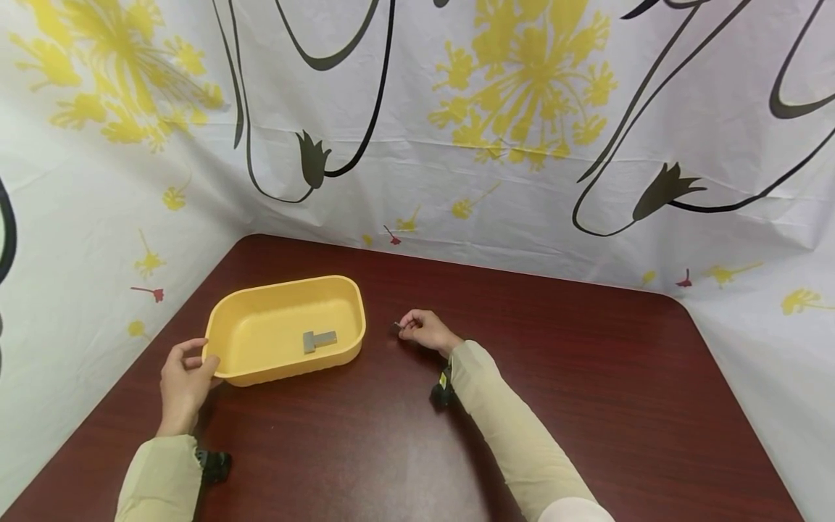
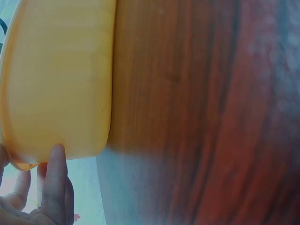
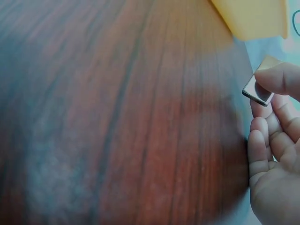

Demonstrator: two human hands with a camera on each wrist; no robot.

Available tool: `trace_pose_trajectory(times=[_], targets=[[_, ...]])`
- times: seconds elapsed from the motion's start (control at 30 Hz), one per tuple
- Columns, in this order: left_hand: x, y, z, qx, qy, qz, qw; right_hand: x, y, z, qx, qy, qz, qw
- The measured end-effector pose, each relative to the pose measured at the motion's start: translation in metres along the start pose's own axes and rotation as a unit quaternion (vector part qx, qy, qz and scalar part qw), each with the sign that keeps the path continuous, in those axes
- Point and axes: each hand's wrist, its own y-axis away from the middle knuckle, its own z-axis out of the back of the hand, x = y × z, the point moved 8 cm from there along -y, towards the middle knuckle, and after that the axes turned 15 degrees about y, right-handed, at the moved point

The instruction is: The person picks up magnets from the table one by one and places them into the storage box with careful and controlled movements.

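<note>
My left hand [image 1: 183, 384] grips the near left corner of a yellow plastic basin [image 1: 287, 375], thumb and fingers on either side of the rim. In the left wrist view the basin's outer wall [image 2: 61, 89] fills the upper left, with fingertips at its end. To the right of the basin, my right hand [image 1: 427, 332] pinches a small shiny metal block [image 3: 256, 92] between thumb and fingers, and the other fingers curl loosely. Inside the basin, two flat grey metal blocks [image 1: 325, 338] lie close together in a T shape toward the right.
The dark red-brown table [image 1: 587, 362] has rounded far corners. Behind it and along the left hangs a white cloth [image 1: 404, 145] with yellow and dark plant prints. A black wrist camera [image 1: 442, 391] sits at my right cuff, another wrist camera [image 1: 215, 465] at my left.
</note>
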Motion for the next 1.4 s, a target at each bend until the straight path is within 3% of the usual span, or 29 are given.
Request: trace_pose_trajectory(times=[0.2, 0.43, 0.77, 1.0, 1.4], targets=[[-0.001, 0.001, 0.0, 0.003, -0.001, 0.0, 1.0, 0.0, 0.003, 0.005, -0.011, -0.01, 0.002, 0.9999], [0.0, 0.001, -0.001, 0.002, -0.002, 0.002, 1.0, 0.019, 0.018, 0.014, -0.009, -0.027, -0.005, 0.9996], [0.002, 0.001, 0.0, 0.002, -0.004, 0.003, 1.0, -0.006, 0.003, 0.009, -0.044, -0.038, -0.009, 0.9983], [0.0, 0.001, 0.0, -0.002, 0.002, 0.001, 1.0, -0.006, 0.004, 0.012, -0.07, -0.049, 0.009, 0.9963], [-0.001, 0.0, 0.0, -0.004, 0.0, -0.005, 1.0, -0.006, 0.007, 0.011, -0.078, -0.077, 0.013, 0.9939]])
